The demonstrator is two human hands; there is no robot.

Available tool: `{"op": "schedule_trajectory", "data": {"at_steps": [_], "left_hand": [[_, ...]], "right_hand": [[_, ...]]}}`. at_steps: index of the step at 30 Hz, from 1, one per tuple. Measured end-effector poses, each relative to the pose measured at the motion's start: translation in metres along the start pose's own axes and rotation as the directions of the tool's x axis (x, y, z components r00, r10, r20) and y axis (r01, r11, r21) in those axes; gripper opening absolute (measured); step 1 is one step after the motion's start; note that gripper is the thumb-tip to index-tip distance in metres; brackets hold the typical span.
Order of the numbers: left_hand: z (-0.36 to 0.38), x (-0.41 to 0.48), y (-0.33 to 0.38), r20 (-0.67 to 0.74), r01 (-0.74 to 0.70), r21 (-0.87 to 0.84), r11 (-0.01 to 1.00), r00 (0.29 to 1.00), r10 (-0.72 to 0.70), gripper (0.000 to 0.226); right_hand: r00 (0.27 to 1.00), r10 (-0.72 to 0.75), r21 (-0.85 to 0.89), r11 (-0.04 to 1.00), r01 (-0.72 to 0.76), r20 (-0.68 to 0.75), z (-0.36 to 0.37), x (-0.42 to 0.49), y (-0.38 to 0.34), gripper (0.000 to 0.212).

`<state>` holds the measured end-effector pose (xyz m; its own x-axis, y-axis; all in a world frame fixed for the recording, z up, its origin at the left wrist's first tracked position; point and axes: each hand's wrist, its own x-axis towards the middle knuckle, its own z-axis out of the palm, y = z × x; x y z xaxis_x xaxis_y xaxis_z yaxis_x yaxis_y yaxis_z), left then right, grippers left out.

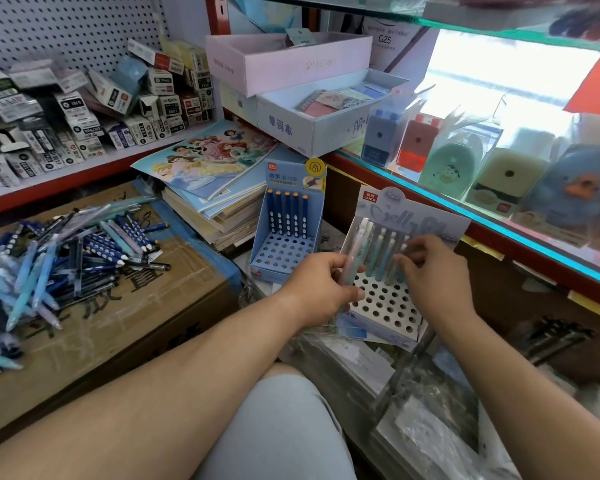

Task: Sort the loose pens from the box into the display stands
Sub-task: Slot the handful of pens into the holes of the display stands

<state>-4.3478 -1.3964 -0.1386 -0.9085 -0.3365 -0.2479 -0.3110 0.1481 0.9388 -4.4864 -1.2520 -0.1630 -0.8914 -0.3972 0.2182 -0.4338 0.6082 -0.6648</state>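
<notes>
Pens (66, 265) lie in a loose heap on the cardboard box (146, 317) at your left, well apart from both grips. Your left grip (319, 289) pinches one pale pen (354, 244) between thumb and curled fingers. This pen is tilted, with its upper end leaning away from you, and it sits just beside the left edge of the white display stand (388, 306). Your right grip (437, 271) is at the back row of that stand, fingers curled against the upright pens (381, 251) seated there. Whether it pinches one of them cannot be told. Rows of holes in the perforated base show between your two grips. The blue display stand (281, 254) stands just behind and to the left of the white one, near your left grip but apart from it. It carries five dark blue pens (288, 213) upright in its back row. Both stands sit between the cardboard box and the glass shelf (465, 213) at your right.
</notes>
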Motion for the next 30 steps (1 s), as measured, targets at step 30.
{"op": "schedule_trajectory", "data": {"at_steps": [30], "left_hand": [[0.005,0.0,0.009,-0.046,-0.028,0.239,0.971,0.998,0.04,0.04]], "right_hand": [[0.994,-0.003,0.165,0.986,0.022,-0.113,-0.035,-0.014,0.002,0.013]]}}
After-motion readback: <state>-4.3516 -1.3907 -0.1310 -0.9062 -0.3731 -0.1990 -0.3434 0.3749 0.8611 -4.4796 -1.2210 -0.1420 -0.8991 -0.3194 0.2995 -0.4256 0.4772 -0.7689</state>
